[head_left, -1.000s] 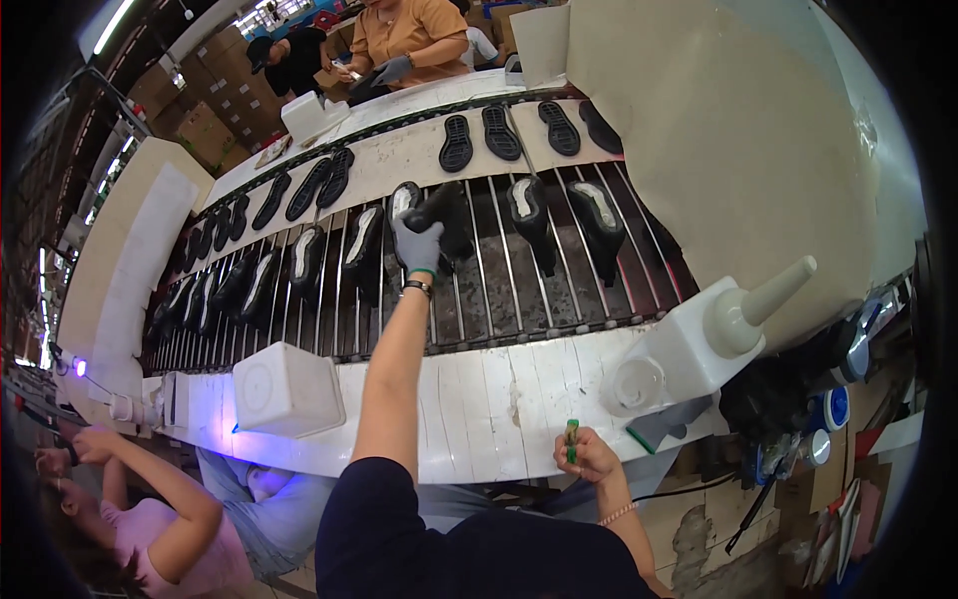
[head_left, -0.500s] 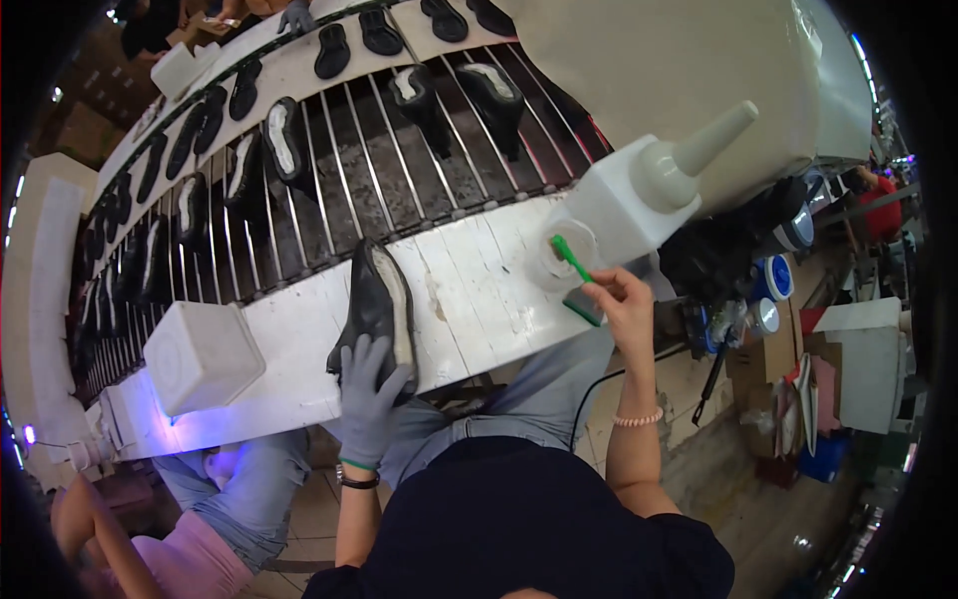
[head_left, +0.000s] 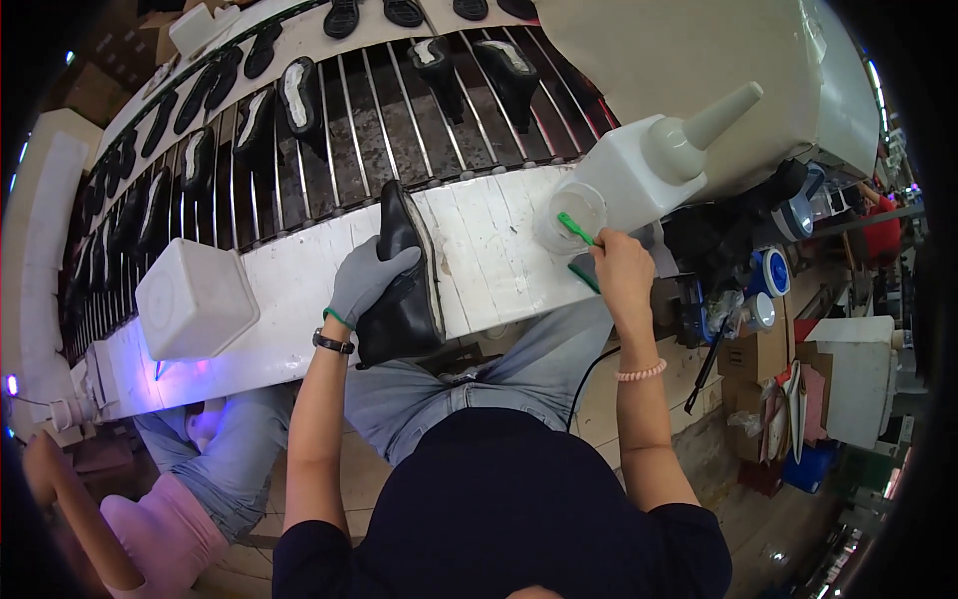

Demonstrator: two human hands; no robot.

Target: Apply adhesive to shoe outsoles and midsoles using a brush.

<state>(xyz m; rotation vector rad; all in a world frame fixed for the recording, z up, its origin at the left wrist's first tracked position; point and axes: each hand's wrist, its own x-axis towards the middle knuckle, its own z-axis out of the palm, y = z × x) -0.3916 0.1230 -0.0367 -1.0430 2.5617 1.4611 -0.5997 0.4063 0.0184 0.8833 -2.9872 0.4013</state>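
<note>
A grey-gloved left hand of mine [head_left: 365, 283] is wrapped round the side of a black shoe upper on a last [head_left: 404, 309]. The shoe's pale underside edge faces right, and its near end juts past the front edge of the white bench. In my bare right hand [head_left: 626, 275], the fingers pinch a small green brush [head_left: 579, 230]. The brush head is in the mouth of a clear plastic cup [head_left: 549, 238]. Just behind the cup lies a big white squeeze bottle [head_left: 644, 165] with a long nozzle, tilted up to the right.
Behind the white bench [head_left: 479, 250] runs a roller conveyor [head_left: 364, 130] carrying several black shoe uppers. Several black soles [head_left: 404, 12] rest on its far ledge. A white square container [head_left: 195, 299] stands at left. Another person [head_left: 165, 529] sits at lower left.
My left hand has moved from the shoe's near end to a grip round its side. The shoe is turned more onto its side. My right hand keeps the brush at the cup.
</note>
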